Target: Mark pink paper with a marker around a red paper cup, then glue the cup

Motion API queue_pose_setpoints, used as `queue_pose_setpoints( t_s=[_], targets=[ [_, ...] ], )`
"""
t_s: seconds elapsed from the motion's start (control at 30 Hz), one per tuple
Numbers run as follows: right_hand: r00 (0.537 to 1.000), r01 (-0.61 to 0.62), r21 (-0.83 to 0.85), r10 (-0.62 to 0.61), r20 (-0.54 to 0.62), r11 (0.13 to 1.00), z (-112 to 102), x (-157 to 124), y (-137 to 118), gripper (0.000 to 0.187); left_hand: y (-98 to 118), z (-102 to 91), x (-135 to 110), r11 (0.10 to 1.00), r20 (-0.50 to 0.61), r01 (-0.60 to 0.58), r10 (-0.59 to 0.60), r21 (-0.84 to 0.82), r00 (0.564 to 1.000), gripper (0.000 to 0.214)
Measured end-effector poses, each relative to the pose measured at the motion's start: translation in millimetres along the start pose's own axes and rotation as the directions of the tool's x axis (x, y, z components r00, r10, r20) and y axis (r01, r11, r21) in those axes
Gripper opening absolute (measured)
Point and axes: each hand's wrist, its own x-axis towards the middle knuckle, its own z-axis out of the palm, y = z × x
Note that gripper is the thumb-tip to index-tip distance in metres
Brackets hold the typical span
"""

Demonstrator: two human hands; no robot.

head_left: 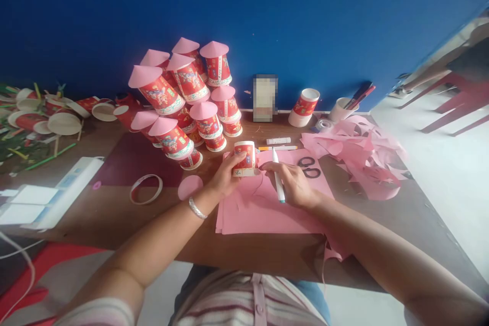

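Observation:
My left hand is closed around a small red-and-white patterned paper cup, holding it above a stack of pink paper sheets. A white marker with a teal end sits in the grip of my right hand. That hand's fingertips come close to the cup's right side; whether they touch it I cannot tell. Black scissor handles show on the pink sheets. Beyond the cup lie an orange-and-white pen and a white glue stick. Beside my left wrist rests a pink paper disc.
Several red cups with pink cone tops are stacked at the back left. A cut cup ring and a power strip lie left. Pink scraps, a cup of pens and an upturned red cup occupy the right.

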Motion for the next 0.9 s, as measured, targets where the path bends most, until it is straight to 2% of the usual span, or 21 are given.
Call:
queue_pose_setpoints(
  t_s=[0.1, 0.2, 0.27, 0.47, 0.57, 0.9],
  targets=[
    [1.000, -0.001, 0.014, 0.001, 0.007, 1.000, -3.1, -1.4, 0.5, 0.036, -1.8, -0.1, 1.3, 0.998, -0.034, -0.021, 0.023, 0.051, 0.999, 0.040],
    [0.997, -0.026, -0.056, 0.022, -0.081, 0.998, -11.0, -1.5, -2.1, 0.032, -2.1, -1.2, 2.4, 0.990, -0.026, -0.039, 0.043, 0.135, 0.999, 0.037],
    [0.995, -0.010, -0.077, 0.003, -0.099, 0.997, -16.6, -0.3, -7.8, 0.031, -2.6, -0.9, 3.2, 0.989, -0.018, -0.031, 0.034, 0.144, 0.999, 0.036],
    [0.996, 0.028, 0.035, -0.025, -0.088, 0.999, -24.2, 6.7, -36.3, 0.026, -7.2, 5.6, 6.6, 0.987, 0.075, -0.052, 0.041, 0.150, 0.996, 0.035],
    [0.996, -0.035, 0.069, 0.040, -0.080, 0.997, -22.9, 8.3, -44.5, 0.025, -8.8, 7.5, 6.7, 0.988, 0.080, -0.060, 0.049, 0.145, 0.996, 0.035],
    [0.996, -0.002, 0.008, 0.003, -0.087, 1.000, -18.1, 6.3, -40.8, 0.018, -11.6, 3.9, 2.4, 0.985, 0.115, -0.045, 0.026, 0.167, 0.993, 0.042]
  ],
)
